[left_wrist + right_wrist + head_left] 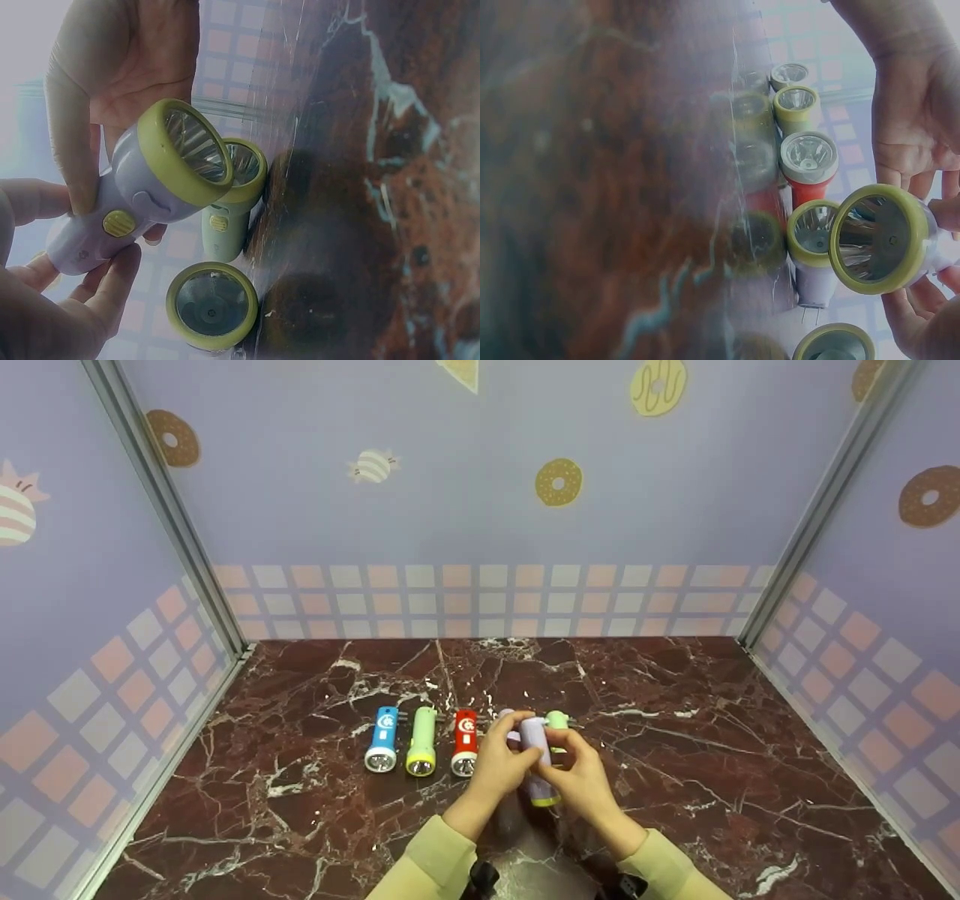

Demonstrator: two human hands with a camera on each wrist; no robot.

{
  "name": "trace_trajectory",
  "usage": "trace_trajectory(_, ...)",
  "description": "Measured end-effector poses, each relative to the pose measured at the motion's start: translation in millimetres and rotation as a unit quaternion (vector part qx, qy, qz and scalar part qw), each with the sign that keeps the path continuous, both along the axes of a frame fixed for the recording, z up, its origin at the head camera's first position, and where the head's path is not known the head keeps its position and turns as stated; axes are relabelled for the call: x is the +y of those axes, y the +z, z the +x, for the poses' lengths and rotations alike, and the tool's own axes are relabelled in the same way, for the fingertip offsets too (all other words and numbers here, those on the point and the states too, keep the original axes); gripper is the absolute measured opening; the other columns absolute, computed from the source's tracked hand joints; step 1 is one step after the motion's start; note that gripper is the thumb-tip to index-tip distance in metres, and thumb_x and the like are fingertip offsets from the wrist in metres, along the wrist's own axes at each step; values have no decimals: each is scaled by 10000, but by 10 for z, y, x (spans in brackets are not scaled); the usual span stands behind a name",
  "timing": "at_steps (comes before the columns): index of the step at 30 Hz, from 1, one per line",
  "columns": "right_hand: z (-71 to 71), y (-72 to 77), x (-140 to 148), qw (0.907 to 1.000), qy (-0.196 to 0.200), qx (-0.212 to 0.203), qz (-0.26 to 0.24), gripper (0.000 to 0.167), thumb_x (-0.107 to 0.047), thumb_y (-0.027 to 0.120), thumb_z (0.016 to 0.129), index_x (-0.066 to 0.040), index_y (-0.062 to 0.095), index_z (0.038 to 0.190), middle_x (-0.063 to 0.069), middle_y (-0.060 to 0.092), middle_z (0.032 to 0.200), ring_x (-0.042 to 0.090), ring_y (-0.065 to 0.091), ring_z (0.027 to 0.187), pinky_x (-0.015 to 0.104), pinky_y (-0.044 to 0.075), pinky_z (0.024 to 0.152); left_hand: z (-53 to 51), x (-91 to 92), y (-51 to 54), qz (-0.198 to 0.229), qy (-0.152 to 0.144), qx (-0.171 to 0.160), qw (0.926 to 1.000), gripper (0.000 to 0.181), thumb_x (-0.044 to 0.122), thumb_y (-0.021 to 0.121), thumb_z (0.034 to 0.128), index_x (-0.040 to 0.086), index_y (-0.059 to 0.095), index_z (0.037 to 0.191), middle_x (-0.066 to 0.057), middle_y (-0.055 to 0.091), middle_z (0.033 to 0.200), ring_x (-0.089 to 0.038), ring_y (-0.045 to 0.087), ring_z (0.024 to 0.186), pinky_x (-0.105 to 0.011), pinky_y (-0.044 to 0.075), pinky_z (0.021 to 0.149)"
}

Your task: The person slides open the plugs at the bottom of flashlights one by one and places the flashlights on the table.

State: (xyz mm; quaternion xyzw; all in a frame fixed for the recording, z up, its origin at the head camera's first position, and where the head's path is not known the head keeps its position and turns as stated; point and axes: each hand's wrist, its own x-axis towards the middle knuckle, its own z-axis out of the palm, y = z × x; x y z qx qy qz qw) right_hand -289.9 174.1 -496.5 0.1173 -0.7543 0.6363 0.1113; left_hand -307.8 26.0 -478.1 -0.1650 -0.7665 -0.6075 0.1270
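Both hands hold one lavender flashlight (535,739) with a yellow-green rim, raised over the table. In the head view, my left hand (496,761) grips its left side and my right hand (583,776) pinches its right side. The flashlight's lens tilts down toward the table's near side. Its yellow switch (118,223) shows between the fingers in the left wrist view. Just behind the hands, a second lavender flashlight (507,712) and a green flashlight (557,720) are partly covered. The right wrist view shows that lavender one's lens and two metal prongs (811,313).
Left of the hands, a blue flashlight (385,727), a light green flashlight (423,731) and a red flashlight (466,727) lie in a row, lenses toward me. Under them is a dark red marble-patterned table (300,825). Patterned panels (465,525) enclose the back and sides.
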Motion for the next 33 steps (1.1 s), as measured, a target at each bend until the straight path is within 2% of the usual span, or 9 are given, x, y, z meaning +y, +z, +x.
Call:
trace_trajectory(11, -4, -3, -2, 10000, 28, -20, -7, 440, 64, 758, 823, 78, 615, 1239, 276, 672, 1235, 357, 696, 1068, 314, 619, 816, 9, -1, 4, -32, -11, -79, 10000, 511, -38, 729, 713, -36, 655, 1219, -231, 636, 1136, -299, 618, 886, -207, 520, 714)
trace_trajectory(18, -5, -9, 9, 9998, 37, 67, 197, 449, 66, 751, 832, 89, 600, 1254, 295, 656, 1253, 409, 694, 1084, 332, 628, 829, 18, -4, 16, -150, 31, -144, 9998, 516, -23, 723, 712, -3, 665, 1224, -216, 624, 1121, -253, 602, 851, -196, 499, 706)
trace_trajectory(28, -6, -13, -3, 9999, 27, 41, 125, 443, 67, 761, 823, 84, 610, 1239, 284, 666, 1239, 383, 696, 1071, 311, 619, 816, -4, -15, -4, -207, 40, 19, 9998, 508, -14, 722, 714, -6, 668, 1218, -219, 628, 1114, -269, 592, 901, -211, 505, 729)
trace_trajectory(33, -5, -12, -6, 9999, 40, 12, 123, 436, 65, 764, 822, 85, 612, 1230, 281, 668, 1233, 353, 699, 1056, 271, 611, 797, 1, -14, 7, -236, 29, -24, 9997, 507, -13, 727, 717, -20, 664, 1220, -214, 628, 1121, -253, 591, 918, -220, 519, 741)
